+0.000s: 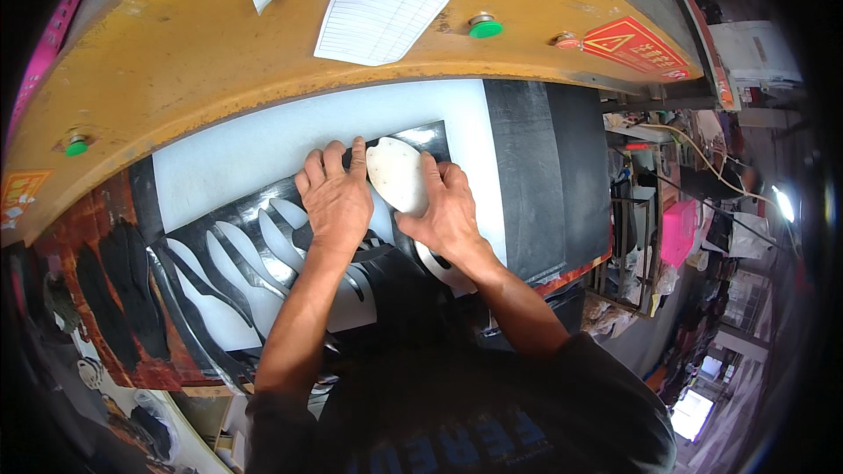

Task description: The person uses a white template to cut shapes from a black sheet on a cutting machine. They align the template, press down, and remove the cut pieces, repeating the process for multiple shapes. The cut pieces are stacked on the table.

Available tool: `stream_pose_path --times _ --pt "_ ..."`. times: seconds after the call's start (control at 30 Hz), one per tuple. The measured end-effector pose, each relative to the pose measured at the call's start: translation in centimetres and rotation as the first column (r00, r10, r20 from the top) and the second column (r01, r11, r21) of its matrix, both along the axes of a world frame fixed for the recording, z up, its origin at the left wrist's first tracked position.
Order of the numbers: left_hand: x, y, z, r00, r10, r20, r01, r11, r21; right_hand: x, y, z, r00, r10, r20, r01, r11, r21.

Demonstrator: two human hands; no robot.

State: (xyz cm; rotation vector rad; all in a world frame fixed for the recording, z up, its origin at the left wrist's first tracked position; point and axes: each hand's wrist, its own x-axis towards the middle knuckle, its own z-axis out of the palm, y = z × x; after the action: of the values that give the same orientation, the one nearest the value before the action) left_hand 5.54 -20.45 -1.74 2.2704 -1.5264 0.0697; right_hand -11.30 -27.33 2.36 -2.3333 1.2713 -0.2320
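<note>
Both hands pressed flat, fingers spread, gripping nothing: the left hand (335,197) on the black sheet (263,237), the right hand (446,211) against the white sole-shaped die (397,174) lying on it, over the white cutting board (237,154) beneath the yellow press head (219,44).

Place: factory workshop | Signs: big yellow cutting press (219,44) with green buttons (485,28) and red warning sticker (637,46) | white cutting board (255,154) | black sheet (263,254) with cut-out shapes | cluttered shelves (641,237) at right
</note>
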Motion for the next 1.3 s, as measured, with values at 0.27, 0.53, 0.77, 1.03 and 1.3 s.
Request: stream_pose_path --times 0.27,0.53,0.77,1.03,1.3 --pt "0.8 0.5 -0.2 0.999 -0.030 0.014 0.030 0.997 -0.065 -3.3 -0.7 3.1 1.000 0.026 -0.006 -0.024 0.984 0.178" --pt "2.7 1.7 1.8 0.978 -0.173 -0.117 0.172 0.985 -0.018 -15.5 1.1 2.9 0.902 -0.383 0.200 0.305 0.892 0.333" --pt "-0.4 8.8 4.9 0.930 -0.369 -0.002 0.365 0.919 0.150 -21.9 5.9 -0.1 0.776 -0.524 0.351 0.311 0.802 0.510" --pt "-3.8 15.7 3.3 0.963 -0.268 -0.022 0.267 0.942 0.202 -21.5 8.6 -1.7 0.755 -0.425 0.499 0.247 0.890 0.384" --pt "-4.9 17.8 8.1 0.967 -0.033 -0.252 0.098 0.963 0.250 -23.0 6.2 -2.8 0.773 -0.428 0.468 0.217 0.872 0.439"
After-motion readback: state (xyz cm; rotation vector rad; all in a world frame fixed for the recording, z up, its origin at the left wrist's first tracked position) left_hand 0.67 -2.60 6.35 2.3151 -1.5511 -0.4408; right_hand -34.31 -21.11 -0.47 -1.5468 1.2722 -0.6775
